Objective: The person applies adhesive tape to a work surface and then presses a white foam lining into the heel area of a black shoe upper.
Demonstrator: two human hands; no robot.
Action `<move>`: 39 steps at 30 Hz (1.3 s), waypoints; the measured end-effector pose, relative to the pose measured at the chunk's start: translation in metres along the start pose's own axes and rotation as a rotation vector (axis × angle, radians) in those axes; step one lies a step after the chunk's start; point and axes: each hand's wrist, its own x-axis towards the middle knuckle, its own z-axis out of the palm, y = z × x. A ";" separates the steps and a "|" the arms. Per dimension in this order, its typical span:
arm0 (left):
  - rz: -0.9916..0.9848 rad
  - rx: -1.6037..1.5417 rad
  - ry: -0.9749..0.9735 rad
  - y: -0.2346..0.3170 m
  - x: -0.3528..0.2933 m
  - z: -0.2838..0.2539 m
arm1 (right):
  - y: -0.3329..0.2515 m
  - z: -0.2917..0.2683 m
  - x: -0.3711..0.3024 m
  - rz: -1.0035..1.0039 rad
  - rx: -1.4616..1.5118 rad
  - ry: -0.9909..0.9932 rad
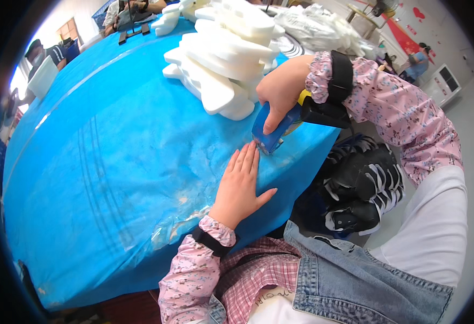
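**Cutter gripped at the table edge**

Gripping a blue cutter (272, 129), the right hand (281, 89) wraps its body near the blue sheet's (112, 162) right edge. Left hand (239, 186) lies flat and open just beside its tip. White foam pieces (221, 59) stack behind. Red wall decorations (407, 32) hang far right, above black pieces (364, 186) piled below the edge.
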 end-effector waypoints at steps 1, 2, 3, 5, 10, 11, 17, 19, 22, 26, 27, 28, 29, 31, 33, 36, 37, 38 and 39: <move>0.016 -0.009 0.020 -0.002 -0.001 0.002 | -0.004 -0.003 -0.001 0.025 -0.009 -0.003; 0.017 0.011 0.043 -0.004 -0.002 0.005 | -0.009 -0.006 -0.002 0.022 -0.037 0.009; 0.013 0.026 0.064 -0.003 -0.004 0.007 | -0.016 -0.007 -0.004 0.017 -0.064 0.016; 0.012 0.048 0.077 -0.001 -0.003 0.008 | -0.035 -0.005 -0.004 0.064 -0.133 0.010; 0.031 0.072 0.126 -0.004 -0.001 0.017 | -0.076 0.002 0.026 0.144 -0.405 -0.001; 0.014 0.026 0.174 -0.006 0.000 0.019 | -0.081 0.001 0.034 0.152 -0.450 -0.017; 0.013 -0.095 0.208 -0.011 0.000 0.030 | -0.102 -0.030 0.075 0.151 -0.819 0.106; 0.069 -0.193 0.352 -0.013 0.000 0.036 | -0.103 -0.048 0.090 0.173 -0.954 0.164; 0.049 -0.156 0.399 -0.014 0.001 0.045 | -0.115 -0.073 0.102 0.204 -1.114 0.232; 0.035 -0.088 0.329 -0.015 -0.002 0.038 | -0.117 -0.080 0.118 0.241 -1.197 0.257; 0.015 -0.105 0.292 -0.013 -0.001 0.036 | -0.118 -0.080 0.122 0.244 -1.212 0.266; -0.005 -0.122 0.255 -0.012 -0.001 0.035 | -0.119 -0.079 0.125 0.247 -1.228 0.265; -0.008 -0.123 0.260 -0.011 -0.001 0.034 | -0.119 -0.076 0.127 0.250 -1.236 0.261; -0.018 -0.078 0.225 -0.008 0.000 0.033 | -0.120 -0.071 0.129 0.248 -1.250 0.249; -0.054 -0.148 0.188 -0.009 -0.002 0.034 | -0.126 -0.064 0.130 0.236 -1.255 0.231; -0.088 -0.268 0.111 -0.005 0.000 0.030 | -0.131 -0.047 0.128 0.218 -1.246 0.200; -0.105 -0.315 0.070 -0.005 0.001 0.029 | -0.133 -0.041 0.127 0.209 -1.244 0.194; -0.082 -0.241 0.191 -0.005 -0.001 0.033 | -0.138 -0.033 0.128 0.193 -1.235 0.187; -0.075 -0.243 0.193 -0.006 -0.002 0.033 | -0.141 -0.024 0.127 0.180 -1.222 0.177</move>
